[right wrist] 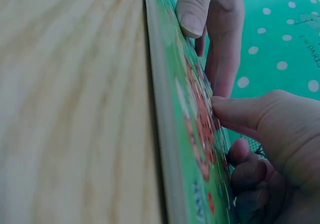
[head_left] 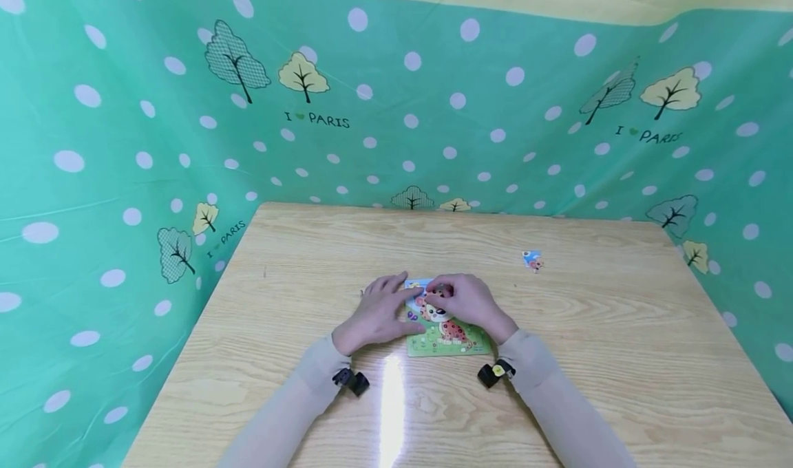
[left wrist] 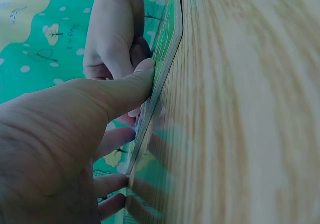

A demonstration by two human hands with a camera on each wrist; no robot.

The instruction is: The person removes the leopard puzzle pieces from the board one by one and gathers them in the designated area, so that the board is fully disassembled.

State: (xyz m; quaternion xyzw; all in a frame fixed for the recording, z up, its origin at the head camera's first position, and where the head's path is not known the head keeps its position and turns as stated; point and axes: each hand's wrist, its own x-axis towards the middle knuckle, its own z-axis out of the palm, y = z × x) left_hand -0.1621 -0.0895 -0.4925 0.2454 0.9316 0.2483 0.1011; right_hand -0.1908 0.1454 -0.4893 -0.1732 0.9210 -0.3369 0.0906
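A flat picture puzzle [head_left: 434, 347] with a spotted leopard on green grass lies on the table between both hands. My left hand [head_left: 381, 313] rests along its left side with fingers spread; in the left wrist view its thumb [left wrist: 137, 79] touches the board's face near the edge. Over the leopard's head, my right hand [head_left: 471, 303] has its thumb and index finger bent together, pinching a puzzle piece at the board's surface. That piece is mostly hidden by the fingers. In the right wrist view, the right thumb [right wrist: 240, 112] meets the picture while the other fingers curl beneath.
A loose puzzle piece [head_left: 533, 261] with a blue ground and part of an animal lies farther back to the right on the wooden table [head_left: 297, 254]. A green dotted cloth [head_left: 384, 137] hangs behind and at the sides. Light glares on the front of the table.
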